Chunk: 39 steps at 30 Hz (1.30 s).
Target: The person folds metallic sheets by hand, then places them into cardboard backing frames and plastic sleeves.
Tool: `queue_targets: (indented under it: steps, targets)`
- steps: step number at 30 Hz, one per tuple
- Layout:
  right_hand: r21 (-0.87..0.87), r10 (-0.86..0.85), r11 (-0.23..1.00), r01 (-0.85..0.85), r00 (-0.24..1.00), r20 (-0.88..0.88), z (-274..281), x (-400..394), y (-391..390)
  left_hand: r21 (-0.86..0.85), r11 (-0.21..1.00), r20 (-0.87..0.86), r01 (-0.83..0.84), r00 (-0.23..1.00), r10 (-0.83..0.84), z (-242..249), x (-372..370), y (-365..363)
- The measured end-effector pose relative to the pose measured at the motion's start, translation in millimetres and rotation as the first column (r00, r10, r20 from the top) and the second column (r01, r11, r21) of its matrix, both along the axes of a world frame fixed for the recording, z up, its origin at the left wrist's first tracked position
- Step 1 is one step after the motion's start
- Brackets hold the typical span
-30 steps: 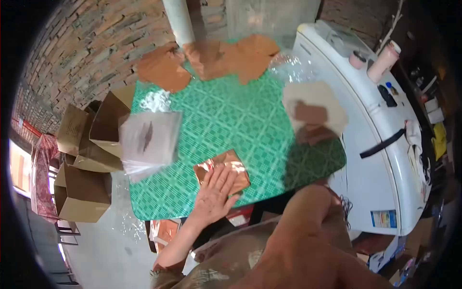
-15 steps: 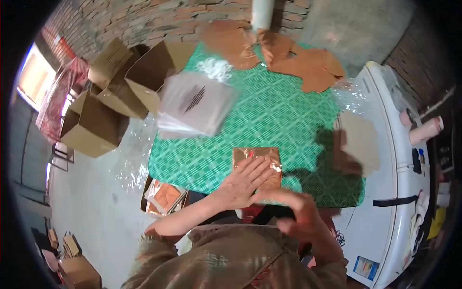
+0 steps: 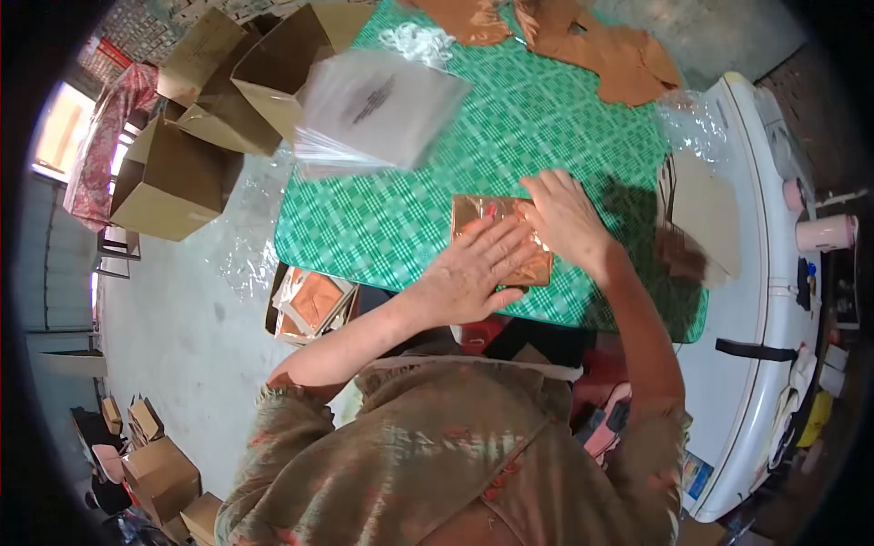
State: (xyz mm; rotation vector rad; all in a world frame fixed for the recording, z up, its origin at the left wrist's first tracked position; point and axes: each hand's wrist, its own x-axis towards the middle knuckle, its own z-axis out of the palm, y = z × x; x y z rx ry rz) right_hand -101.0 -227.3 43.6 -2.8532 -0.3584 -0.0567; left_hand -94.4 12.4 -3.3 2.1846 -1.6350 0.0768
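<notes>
A square brown packet (image 3: 472, 207) in glossy clear wrap lies on the green checked tablecloth (image 3: 382, 223) near the table's front edge. My left hand (image 3: 473, 271) rests flat across it, fingers outstretched and slightly apart. At the packet's upper right edge is my right hand (image 3: 569, 223), its fingers extended forward and its thumb side against the wrap. A small red mark shows on the packet above my left fingers. Both palms are hidden, and my hands cover much of the packet.
A stack of clear plastic sleeves (image 3: 373, 114) lies at the table's left, with white strings (image 3: 417, 43) behind. Brown leather pieces (image 3: 601, 55) lie at the back. Beige sheets (image 3: 703, 214) sit at right. Open cardboard boxes (image 3: 177, 177) stand left; another box (image 3: 314, 302) holds similar brown pieces.
My right hand has moved from near my body, forward to the packet's right edge. My left hand stays flat on the packet. The view has tilted down.
</notes>
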Motion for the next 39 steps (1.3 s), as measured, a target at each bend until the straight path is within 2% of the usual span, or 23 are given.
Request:
queue_targets:
  steps: [2,5,8,9,11,14,17,18,21,22,25,26,29,30,33,35,36,39]
  targets:
    - [-0.009,0.002,1.0,-0.002,0.999,-0.033,0.7,13.4,-2.9,0.01,1.0,-0.019,-0.005,1.0,0.005,0.9,-0.4,-0.7]
    - [0.194,0.083,0.981,-0.022,0.947,-0.309,10.2,33.6,-15.1,0.007,1.0,-0.014,-0.013,1.0,0.013,-2.1,-0.8,-0.1]
    - [0.161,0.122,0.985,-0.065,0.92,-0.372,18.7,42.5,-19.2,0.015,1.0,0.018,-0.013,1.0,0.013,-3.0,-0.3,0.2]
    - [0.234,0.151,0.971,-0.054,0.894,-0.421,25.9,41.6,-22.2,0.018,1.0,0.028,-0.009,1.0,0.009,-3.1,0.1,0.6]
    - [0.373,0.216,0.928,-0.012,0.832,-0.511,37.7,35.6,-32.5,0.023,1.0,0.026,0.002,1.0,-0.003,-3.0,-0.4,1.8]
    - [0.525,0.197,0.817,0.241,0.738,-0.646,31.4,11.3,-41.6,0.032,0.998,-0.006,0.045,0.999,-0.045,0.4,-0.3,4.4]
    - [0.662,0.146,0.658,0.359,0.801,-0.58,22.4,-25.2,-38.4,0.049,0.993,-0.036,0.112,0.993,-0.11,4.7,0.5,7.6]
    - [0.697,0.163,0.657,0.287,0.849,-0.503,5.6,-35.3,-44.0,0.054,0.99,-0.039,0.129,0.991,-0.127,7.2,0.6,8.6]
    - [0.666,0.08,0.665,0.338,0.854,-0.513,-10.0,-58.4,-37.2,0.076,0.979,-0.059,0.188,0.981,-0.184,11.8,0.5,12.6]
    - [0.538,-0.008,0.773,0.337,0.852,-0.524,15.9,-64.1,-21.6,0.085,0.975,-0.065,0.204,0.978,-0.199,10.8,-0.6,14.6]
    - [0.455,-0.126,0.85,0.264,0.942,-0.311,13.5,-88.8,-0.5,0.111,0.964,-0.08,0.243,0.969,-0.235,14.7,-7.2,23.0]
    - [0.423,-0.135,0.891,0.163,0.986,-0.095,7.5,-96.7,6.4,0.118,0.96,-0.081,0.253,0.966,-0.245,15.3,-8.6,25.2]
    - [0.361,-0.258,0.879,0.311,0.948,-0.188,9.3,-114.2,21.2,0.111,0.948,-0.074,0.298,0.954,-0.291,10.6,-10.0,29.6]
    - [0.382,-0.295,0.866,0.322,0.947,-0.128,8.1,-116.9,25.9,0.102,0.946,-0.077,0.307,0.951,-0.3,9.7,-10.0,29.7]
    - [0.481,-0.299,0.801,0.355,0.935,-0.192,9.2,-122.7,27.2,0.076,0.942,-0.085,0.328,0.943,-0.322,11.0,-8.9,29.3]
    - [0.691,-0.314,0.506,0.515,0.857,-0.409,-1.1,-127.9,30.2,0.06,0.941,-0.097,0.334,0.94,-0.328,14.7,-8.7,29.7]
    - [0.744,-0.285,0.328,0.583,0.811,-0.51,-7.5,-130.3,31.9,0.061,0.94,-0.098,0.336,0.939,-0.329,13.5,-8.2,29.8]
    - [0.768,-0.344,0.338,0.544,0.831,-0.437,-19.2,-141.7,43.1,0.071,0.939,-0.105,0.338,0.938,-0.329,9.5,-7.8,30.7]
